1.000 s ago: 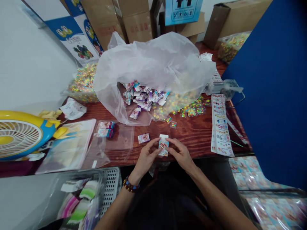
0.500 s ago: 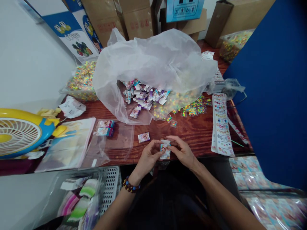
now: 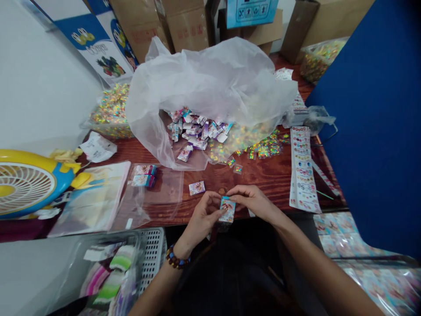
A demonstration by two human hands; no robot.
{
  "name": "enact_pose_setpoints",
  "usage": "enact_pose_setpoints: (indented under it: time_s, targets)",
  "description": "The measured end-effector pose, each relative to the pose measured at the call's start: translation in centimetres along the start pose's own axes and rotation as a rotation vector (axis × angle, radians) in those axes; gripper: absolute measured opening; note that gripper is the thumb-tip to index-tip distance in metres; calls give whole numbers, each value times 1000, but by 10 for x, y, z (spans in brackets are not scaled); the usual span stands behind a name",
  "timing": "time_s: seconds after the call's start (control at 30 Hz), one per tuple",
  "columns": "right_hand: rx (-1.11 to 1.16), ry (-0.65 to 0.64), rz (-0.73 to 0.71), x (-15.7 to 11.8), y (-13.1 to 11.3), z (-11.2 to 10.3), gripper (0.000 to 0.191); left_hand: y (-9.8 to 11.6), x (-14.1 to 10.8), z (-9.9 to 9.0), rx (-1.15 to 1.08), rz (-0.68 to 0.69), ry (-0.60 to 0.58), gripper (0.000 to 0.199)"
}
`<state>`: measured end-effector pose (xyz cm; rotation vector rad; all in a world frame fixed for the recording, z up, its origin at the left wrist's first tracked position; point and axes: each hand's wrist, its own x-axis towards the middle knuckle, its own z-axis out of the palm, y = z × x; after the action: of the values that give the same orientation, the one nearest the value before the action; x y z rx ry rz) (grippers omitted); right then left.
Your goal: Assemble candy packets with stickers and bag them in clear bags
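Note:
A small light-blue printed box (image 3: 227,210) is at the table's front edge, its blue top edge facing up. My left hand (image 3: 206,214) is closed around its left side, thumb across the front. The fingers of my right hand (image 3: 251,201) are closed on the box's upper right corner, and my fingertips partly hide the top. Just beyond my left hand a purple-white small box (image 3: 197,188) lies flat on the table. Farther off, a heap of small boxes (image 3: 197,131) spills from a translucent bag (image 3: 210,79).
Shiny sachets (image 3: 266,147) lie right of the heap. Several stacked boxes (image 3: 144,175) rest on clear plastic sleeves (image 3: 167,188) at left. A sticker sheet (image 3: 303,171) is at right. A yellow-blue fan (image 3: 36,180), a grey basket (image 3: 151,259) and a blue panel (image 3: 371,131) flank the table (image 3: 269,184).
The white flap that stood up from the box top has gone down, and a blue top edge shows there now. My right hand has moved slightly up along the box.

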<state>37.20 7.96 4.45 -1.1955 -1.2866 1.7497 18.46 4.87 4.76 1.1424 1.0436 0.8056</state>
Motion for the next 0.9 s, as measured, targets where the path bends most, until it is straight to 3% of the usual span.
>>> enact_pose_setpoints:
  time_s: [0.1,0.27,0.53,0.67,0.77,0.9]
  targets:
    - [-11,6,25,-1,-1,-1,22,3,0,0,15,-19,-46,29]
    - [-52,24,11,-2,-1,-2,15,2,1,1,58,-19,-20,32]
    - [-168,-69,-104,-8,2,-6,24,0,3,2,-42,-15,8,35]
    - [-284,50,-251,-14,6,0,25,-1,4,4,-87,-31,0,37]
    - [-266,130,-244,-17,11,4,27,-3,4,5,-129,-62,0,37]
    - [-231,130,-266,-18,15,4,20,-3,4,4,-181,-96,-19,41]
